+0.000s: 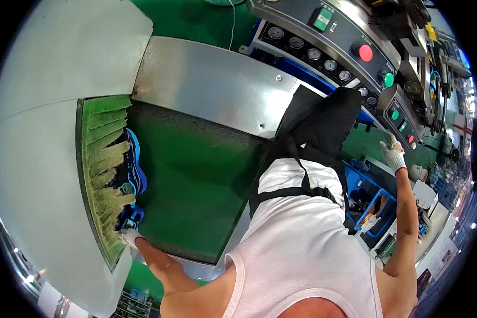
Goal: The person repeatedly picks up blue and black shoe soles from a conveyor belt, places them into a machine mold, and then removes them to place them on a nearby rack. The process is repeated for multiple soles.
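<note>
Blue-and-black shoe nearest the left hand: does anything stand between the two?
Nothing visible does: the left hand is right at the lower end of the near shoe, exact contact unclear. Green curtain strips overlap the left side of the upper shoe.

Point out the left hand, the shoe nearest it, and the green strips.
Left hand (pixel 129 238): head view, on the white glove.
Shoe (pixel 134 214): head view, blue part.
Green strips (pixel 110 156): head view, middle strip.

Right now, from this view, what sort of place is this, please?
Probably a shoe factory: a blue-soled shoe is at the fringed strip curtain of a white-sided machine, near a control panel with push buttons and a row of dial gauges.
</note>
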Demonstrator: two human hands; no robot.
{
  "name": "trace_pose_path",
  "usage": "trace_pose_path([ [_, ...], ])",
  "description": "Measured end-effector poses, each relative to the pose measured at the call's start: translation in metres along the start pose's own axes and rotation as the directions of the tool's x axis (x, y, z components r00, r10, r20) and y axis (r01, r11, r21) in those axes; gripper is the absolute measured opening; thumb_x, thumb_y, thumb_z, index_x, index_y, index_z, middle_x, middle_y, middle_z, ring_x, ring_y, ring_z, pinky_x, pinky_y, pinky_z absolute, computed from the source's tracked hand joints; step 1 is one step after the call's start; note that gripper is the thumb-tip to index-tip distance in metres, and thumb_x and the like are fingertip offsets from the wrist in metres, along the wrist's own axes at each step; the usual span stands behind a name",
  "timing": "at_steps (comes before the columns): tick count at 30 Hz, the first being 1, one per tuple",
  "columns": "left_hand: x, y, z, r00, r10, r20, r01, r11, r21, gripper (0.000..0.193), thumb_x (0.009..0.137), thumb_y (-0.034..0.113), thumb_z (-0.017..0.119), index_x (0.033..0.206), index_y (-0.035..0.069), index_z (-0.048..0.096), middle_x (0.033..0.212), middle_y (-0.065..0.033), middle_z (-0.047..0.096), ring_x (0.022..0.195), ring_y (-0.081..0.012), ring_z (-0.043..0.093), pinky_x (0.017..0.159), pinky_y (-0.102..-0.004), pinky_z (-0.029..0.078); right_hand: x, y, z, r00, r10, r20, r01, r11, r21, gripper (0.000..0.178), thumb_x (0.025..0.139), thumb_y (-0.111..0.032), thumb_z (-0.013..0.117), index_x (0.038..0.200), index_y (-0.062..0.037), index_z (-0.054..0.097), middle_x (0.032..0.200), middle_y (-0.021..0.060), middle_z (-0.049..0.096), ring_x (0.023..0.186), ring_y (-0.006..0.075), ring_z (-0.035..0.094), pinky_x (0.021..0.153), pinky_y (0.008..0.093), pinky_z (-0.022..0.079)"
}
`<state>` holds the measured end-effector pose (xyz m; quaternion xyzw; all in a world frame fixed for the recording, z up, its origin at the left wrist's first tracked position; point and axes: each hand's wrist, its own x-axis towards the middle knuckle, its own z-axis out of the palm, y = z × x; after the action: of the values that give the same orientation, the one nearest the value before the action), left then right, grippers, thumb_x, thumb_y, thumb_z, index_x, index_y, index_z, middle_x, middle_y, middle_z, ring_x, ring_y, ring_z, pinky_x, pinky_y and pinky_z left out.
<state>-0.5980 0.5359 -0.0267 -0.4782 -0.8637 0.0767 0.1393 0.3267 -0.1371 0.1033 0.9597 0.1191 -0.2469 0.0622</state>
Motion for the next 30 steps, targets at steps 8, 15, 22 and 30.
trace_pose_path([
  [8, -0.207, 0.101, -0.111, 0.851, 0.524, 0.046, -0.461, 0.785, -0.414, 0.033, 0.109, 0.03, 0.057, 0.123, 0.001, 0.064, 0.121, -0.021, 0.062, 0.11, -0.0405, 0.065, 0.094, -0.0496, 0.054, -0.047, -0.048, 0.003, 0.991, -0.099, -0.085, 0.123, 0.921, 0.37, 0.052, 0.098, -0.017, 0.073, 0.146, -0.004, 0.056, 0.144, 0.0202, 0.065, 0.136, 0.0329, 0.062, 0.113, 0.0415, 0.049],
  [15, -0.321, 0.22, -0.213, 0.591, 0.806, 0.035, -0.563, 0.444, -0.697, 0.027, 0.095, 0.011, 0.068, 0.117, -0.003, 0.066, 0.118, -0.0193, 0.061, 0.113, -0.0377, 0.061, 0.1, -0.0468, 0.049, -0.086, -0.168, -0.043, 0.921, -0.343, -0.182, 0.387, 0.766, 0.513, 0.052, 0.092, -0.026, 0.077, 0.136, -0.0017, 0.065, 0.138, 0.0236, 0.067, 0.128, 0.0392, 0.065, 0.109, 0.0438, 0.052],
  [22, -0.458, 0.336, -0.389, 0.03, 0.923, -0.382, -0.674, -0.264, -0.69, 0.021, 0.083, 0.001, 0.072, 0.104, 0.001, 0.069, 0.103, -0.0151, 0.062, 0.092, -0.0307, 0.064, 0.083, -0.0387, 0.052, -0.111, -0.294, -0.077, 0.456, -0.675, -0.58, 0.89, 0.349, 0.294, 0.048, 0.086, -0.029, 0.075, 0.119, 0.0028, 0.063, 0.108, 0.0225, 0.067, 0.105, 0.0406, 0.067, 0.096, 0.0459, 0.053],
  [30, -0.669, 0.398, -0.534, -0.84, 0.453, -0.299, -0.212, -0.781, -0.588, 0.041, 0.084, 0.019, 0.084, 0.119, 0.004, 0.07, 0.106, -0.0157, 0.068, 0.093, -0.0339, 0.068, 0.083, -0.0421, 0.055, -0.101, -0.142, -0.03, 0.708, -0.199, -0.677, 0.656, 0.54, 0.527, 0.047, 0.086, -0.029, 0.075, 0.122, 0.0006, 0.066, 0.119, 0.019, 0.073, 0.111, 0.034, 0.072, 0.097, 0.0406, 0.057],
])
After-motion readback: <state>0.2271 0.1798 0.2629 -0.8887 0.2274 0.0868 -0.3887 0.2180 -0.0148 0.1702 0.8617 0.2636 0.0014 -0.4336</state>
